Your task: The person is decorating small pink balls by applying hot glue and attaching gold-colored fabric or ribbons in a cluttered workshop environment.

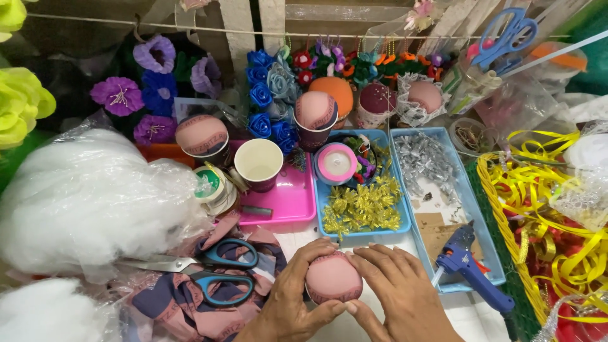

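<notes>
Crowded craft table (462,316), white top, bare only at the near edge; wooden slats and a string of small trinkets along the far edge.

Largest first: bag of white stuffing (88,196) fills the left side. Yellow basket (506,221) of yellow ribbon at the right edge. Two blue trays mid-table: right one (472,209) holds silver bits and cardboard, left one (399,225) holds gold tinsel stars and a pink tape roll. Pink tray (291,202) just left of them, with an empty paper cup (258,163) on it. Purple and blue fabric flowers (155,88) toward the far-left corner; fabric-capped cups behind the trays. Patterned fabric scraps (190,304) at the near-left, teal-handled scissors (209,269) lying on top. Blue glue gun (468,266) at the near-right, lying over the corner of the right blue tray.

Hands, near edge, centre: both wrapped around a cup capped with pink fabric (334,277).
- left hand (288,297): fingers curled about halfway, cupping the cup's left side, thumb on its lower front.
- right hand (399,291): fingers nearly straight, close together, laid against the right side and top rim, thumb tip meeting the left thumb under the cup.

Cup sits between the palms, touching both, just in front of the left blue tray, right of the scissors, left of the glue gun. Can't tell if it rests on the table or is lifted.
</notes>
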